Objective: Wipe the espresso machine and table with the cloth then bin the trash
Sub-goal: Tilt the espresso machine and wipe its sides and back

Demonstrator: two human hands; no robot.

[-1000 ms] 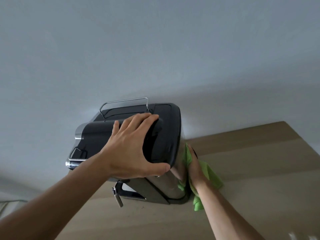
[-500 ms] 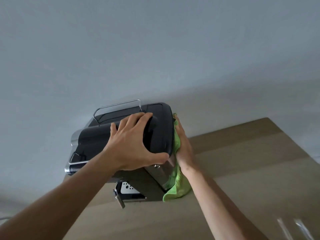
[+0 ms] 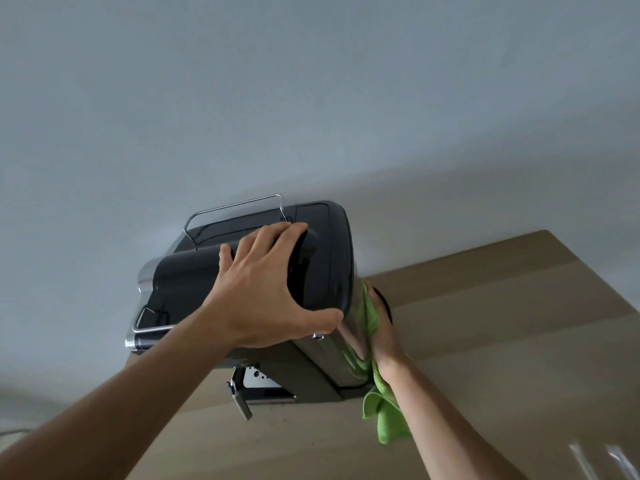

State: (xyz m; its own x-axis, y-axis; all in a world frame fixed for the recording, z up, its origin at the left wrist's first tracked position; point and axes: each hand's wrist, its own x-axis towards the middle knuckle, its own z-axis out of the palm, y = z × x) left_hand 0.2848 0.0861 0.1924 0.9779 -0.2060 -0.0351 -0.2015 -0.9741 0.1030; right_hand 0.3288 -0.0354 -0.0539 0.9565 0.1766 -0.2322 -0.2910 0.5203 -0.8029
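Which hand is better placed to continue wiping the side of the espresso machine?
The right hand: it presses the green cloth against the espresso machine side. The left hand lies on top, steadying it.

The setting looks domestic, most likely a kitchen or coffee corner in a home, though a small office pantry cannot be ruled out. An espresso machine of household size, black on top with steel sides, stands on a plain light-wood table pushed against a bare, pale painted wall. A green microfibre cloth (the everyday cleaning kind) hangs at the machine's right side. Something clear and crinkled lies at the table's near right edge.
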